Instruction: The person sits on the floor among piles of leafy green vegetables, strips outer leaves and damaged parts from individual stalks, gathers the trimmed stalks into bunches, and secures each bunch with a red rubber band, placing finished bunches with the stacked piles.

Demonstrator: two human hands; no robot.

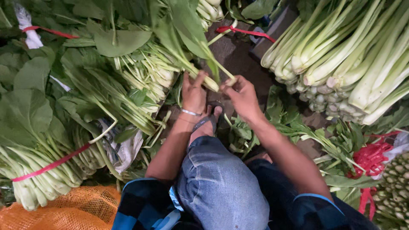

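My left hand (194,94), with a silver bangle on its wrist, grips the pale base of a leafy green stalk bunch (200,64) whose long leaves stretch up and to the left. My right hand (243,97) pinches the cut end of one stalk (224,77) of that same bunch, right beside the left hand. Both hands are held above my bent knee in blue jeans (217,179) and my foot in a sandal (209,120).
Tied bundles of leafy greens (47,140) with red bands lie at the left. A big stack of pale-stemmed greens (353,55) fills the upper right. Orange mesh sacking (64,208) sits at the bottom left, red plastic string (371,158) at the right, loose trimmed leaves (298,127) on the dark floor.
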